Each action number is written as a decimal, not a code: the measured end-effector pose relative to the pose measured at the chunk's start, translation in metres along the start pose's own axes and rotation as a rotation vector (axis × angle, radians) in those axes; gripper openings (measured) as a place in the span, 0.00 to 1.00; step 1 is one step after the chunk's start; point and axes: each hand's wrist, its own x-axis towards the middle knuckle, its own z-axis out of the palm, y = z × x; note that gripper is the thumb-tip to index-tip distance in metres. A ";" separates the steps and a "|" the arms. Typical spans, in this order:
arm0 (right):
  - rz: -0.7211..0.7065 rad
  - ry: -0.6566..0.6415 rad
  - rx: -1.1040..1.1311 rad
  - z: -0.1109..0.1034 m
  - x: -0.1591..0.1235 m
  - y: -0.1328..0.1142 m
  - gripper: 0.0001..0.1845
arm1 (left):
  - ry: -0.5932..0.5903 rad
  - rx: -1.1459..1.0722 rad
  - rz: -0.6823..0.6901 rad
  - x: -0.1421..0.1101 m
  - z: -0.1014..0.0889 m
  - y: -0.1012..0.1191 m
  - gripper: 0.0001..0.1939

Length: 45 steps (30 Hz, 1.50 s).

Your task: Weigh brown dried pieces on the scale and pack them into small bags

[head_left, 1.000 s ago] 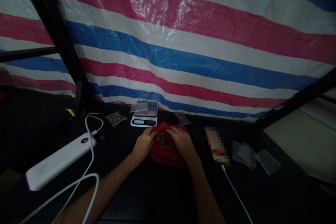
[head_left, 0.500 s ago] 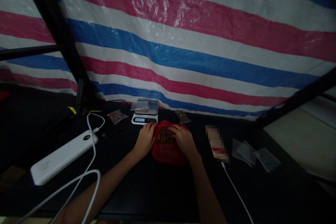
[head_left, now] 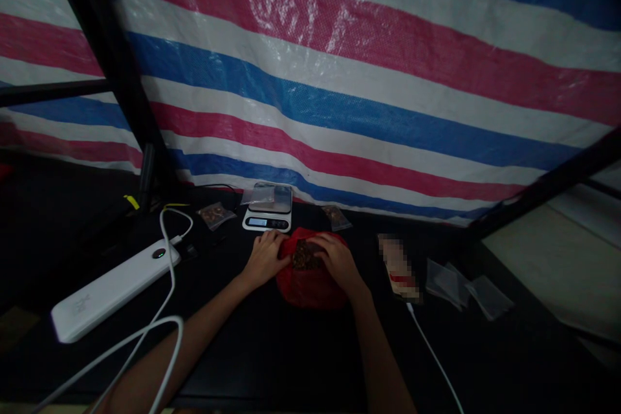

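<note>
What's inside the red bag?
Brown bits show in the mouth of the red bag. Anything deeper is hidden under them and behind the bag's sides, and the right hand covers part of the opening.

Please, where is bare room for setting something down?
Bare table shows between the forearms, in front of the red bag. The dark patch in front of the clear bags, right of the right-hand white cable, looks free too. Crowded: behind the red bag, with scale and filled packets.
</note>
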 end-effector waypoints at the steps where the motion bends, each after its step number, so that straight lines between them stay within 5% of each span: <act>1: 0.012 0.000 0.002 0.000 0.000 0.000 0.22 | 0.003 -0.042 0.008 0.000 -0.001 -0.001 0.18; 6: -0.001 0.020 0.061 0.005 0.003 0.003 0.24 | -0.104 -0.443 0.066 0.004 0.001 -0.005 0.12; 11: -0.002 0.039 0.132 0.011 0.007 0.005 0.25 | -0.061 -0.662 0.020 0.008 0.010 -0.012 0.12; 20: -0.032 -0.014 0.259 0.008 0.008 0.004 0.22 | -0.031 -0.777 0.027 0.011 0.013 -0.016 0.14; 31: 0.023 -0.012 0.327 0.019 0.010 0.019 0.23 | -0.201 -0.995 0.067 0.012 0.008 -0.014 0.14; 45: 0.089 -0.038 0.657 0.028 0.009 0.015 0.19 | -0.115 -1.101 0.007 0.012 0.014 -0.010 0.09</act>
